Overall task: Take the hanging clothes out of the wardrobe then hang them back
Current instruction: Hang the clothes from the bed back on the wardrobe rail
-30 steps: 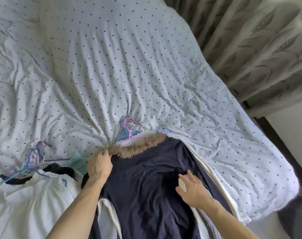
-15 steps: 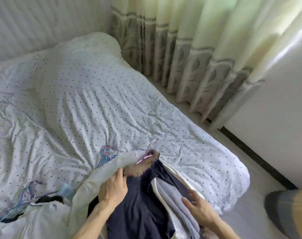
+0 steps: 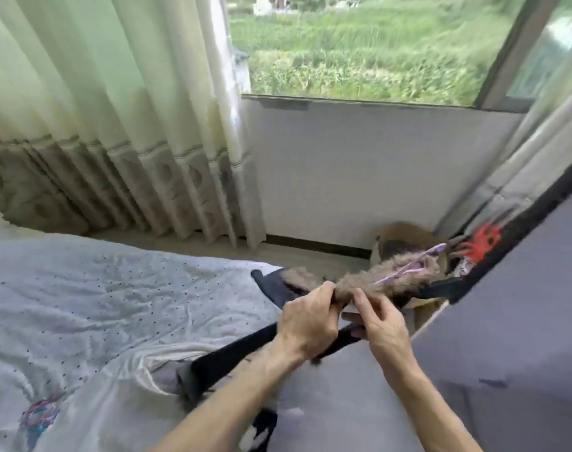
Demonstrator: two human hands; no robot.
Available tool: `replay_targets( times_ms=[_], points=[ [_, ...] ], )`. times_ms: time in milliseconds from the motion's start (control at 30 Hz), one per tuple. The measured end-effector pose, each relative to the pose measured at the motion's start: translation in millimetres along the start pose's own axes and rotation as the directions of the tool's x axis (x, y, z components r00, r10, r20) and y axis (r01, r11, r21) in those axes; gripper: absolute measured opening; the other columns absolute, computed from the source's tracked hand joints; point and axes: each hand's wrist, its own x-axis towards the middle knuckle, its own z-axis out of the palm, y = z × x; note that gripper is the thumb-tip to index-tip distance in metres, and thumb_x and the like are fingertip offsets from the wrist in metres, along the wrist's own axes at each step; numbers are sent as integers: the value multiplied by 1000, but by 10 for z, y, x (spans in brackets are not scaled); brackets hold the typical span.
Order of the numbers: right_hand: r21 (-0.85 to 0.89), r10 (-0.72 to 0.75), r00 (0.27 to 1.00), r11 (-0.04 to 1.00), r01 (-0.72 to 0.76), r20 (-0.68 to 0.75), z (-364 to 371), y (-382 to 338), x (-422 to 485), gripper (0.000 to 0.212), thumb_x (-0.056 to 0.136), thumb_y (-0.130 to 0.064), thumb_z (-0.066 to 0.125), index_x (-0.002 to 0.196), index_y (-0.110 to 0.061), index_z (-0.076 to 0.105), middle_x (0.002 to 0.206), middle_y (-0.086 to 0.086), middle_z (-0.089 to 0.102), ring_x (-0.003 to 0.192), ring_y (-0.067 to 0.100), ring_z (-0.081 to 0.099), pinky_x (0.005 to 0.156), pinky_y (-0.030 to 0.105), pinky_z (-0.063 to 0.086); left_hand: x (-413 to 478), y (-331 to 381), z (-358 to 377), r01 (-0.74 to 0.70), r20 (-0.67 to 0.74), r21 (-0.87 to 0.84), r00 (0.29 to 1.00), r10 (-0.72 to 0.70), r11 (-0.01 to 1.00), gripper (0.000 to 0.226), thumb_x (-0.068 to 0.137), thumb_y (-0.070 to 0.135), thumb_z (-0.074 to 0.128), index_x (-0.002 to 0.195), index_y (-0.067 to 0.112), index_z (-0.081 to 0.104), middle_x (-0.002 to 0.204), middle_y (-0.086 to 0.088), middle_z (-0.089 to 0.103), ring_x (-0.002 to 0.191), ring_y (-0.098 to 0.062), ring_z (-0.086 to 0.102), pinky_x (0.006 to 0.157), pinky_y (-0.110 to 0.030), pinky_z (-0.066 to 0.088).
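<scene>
"Cotton first, then: what takes up the most room?"

"White bedcover (image 3: 98,305), rumpled and sprinkled with small dark dots, spreads across the left and lower left. Behind it a pale curtain (image 3: 114,125) hangs to the floor. To its right, a window (image 3: 359,44) looks onto green fields above a white wall (image 3: 359,174). A grey fabric panel (image 3: 506,337) edged in black fills the right side."

"Where is the clothing?"

"Straight in front of me. A navy garment (image 3: 225,363) is held up at the bed's right edge, between the bed and the grey panel. Its brown fur collar (image 3: 395,282) points toward the panel."

"And your hands?"

"My left hand (image 3: 307,324) grips the collar, thumb and fingers curled round the fur. My right hand (image 3: 382,324), just beside it, pinches the collar's lower edge between forefinger and thumb. The picture is blurred there."

"Anything smaller?"

"A thin pink-purple hanger (image 3: 408,272) pokes out of the collar. A brown rounded object (image 3: 405,233) sits on the floor in the corner. A red shape (image 3: 480,246) shows past the panel's black edge, too blurred to identify. A tangle of coloured hangers (image 3: 39,419) lies on the bedcover, lower left."
</scene>
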Motion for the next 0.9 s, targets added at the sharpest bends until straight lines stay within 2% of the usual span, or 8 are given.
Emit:
replay_targets(
  times_ms=[100,200,400,567,633,733,833,900],
  points=[
    [48,-25,968,998,38,-249,-723,-5,-85,22,91,-36,67,98,-15,67,88,4,76,79,19,74,69,38,60,106,633,375,-181,71,-73,980,186,981,12,94,37,45,91,25,44,86,0,66,75,-34,63,62,-45,50],
    [32,-51,894,997,73,-445,-1327,29,-210,24,88,-42,70,89,-18,69,81,-3,76,80,17,72,72,39,57,162,1129,669,-397,79,-95,911,404,913,12,93,34,51,88,27,41,80,3,64,64,-26,58,53,-32,39],
    [47,-11,645,996,72,-764,-2210,106,-416,16,88,-27,74,78,-16,67,71,-5,73,75,14,69,78,37,54,320,1972,1190,-554,318,-222,737,597,802,19,93,42,46,86,29,35,86,5,63,75,-23,58,62,-36,46],
    [-88,-12,551,990,-111,-834,-2815,95,-777,22,89,-30,69,75,-17,58,62,-3,68,60,7,62,62,23,42,567,2627,1415,-427,653,-451,441,616,784,25,87,37,68,105,28,53,107,10,62,87,-9,57,75,-18,43],
    [-143,4,580,968,-207,-815,-3026,75,-968,24,91,-32,66,74,-19,56,61,-3,67,57,6,61,60,24,43,709,2967,1456,-330,673,-530,398,624,781,35,86,34,71,118,26,58,115,11,61,93,-6,61,76,-10,45],
    [-221,25,598,917,-333,-801,-3238,39,-1250,25,92,-32,65,75,-19,53,64,-3,66,57,10,62,59,24,45,840,3598,1453,-206,631,-656,376,678,726,37,86,44,66,121,33,61,112,16,66,100,-6,64,81,-18,50],
    [-280,30,577,853,-440,-816,-3327,27,-1513,16,93,-35,60,85,-21,56,78,-5,68,76,12,64,74,28,51,806,4196,1416,-95,667,-693,292,686,715,32,97,38,60,127,28,58,108,6,72,98,-9,68,81,-25,52],
    [-292,44,561,819,-495,-827,-3363,31,-1673,23,93,-38,57,104,-18,61,96,-3,71,92,15,65,87,32,51,697,4484,1452,-35,705,-689,198,681,724,33,98,34,60,129,24,56,106,-1,74,95,-15,71,79,-25,54]
  ],
)
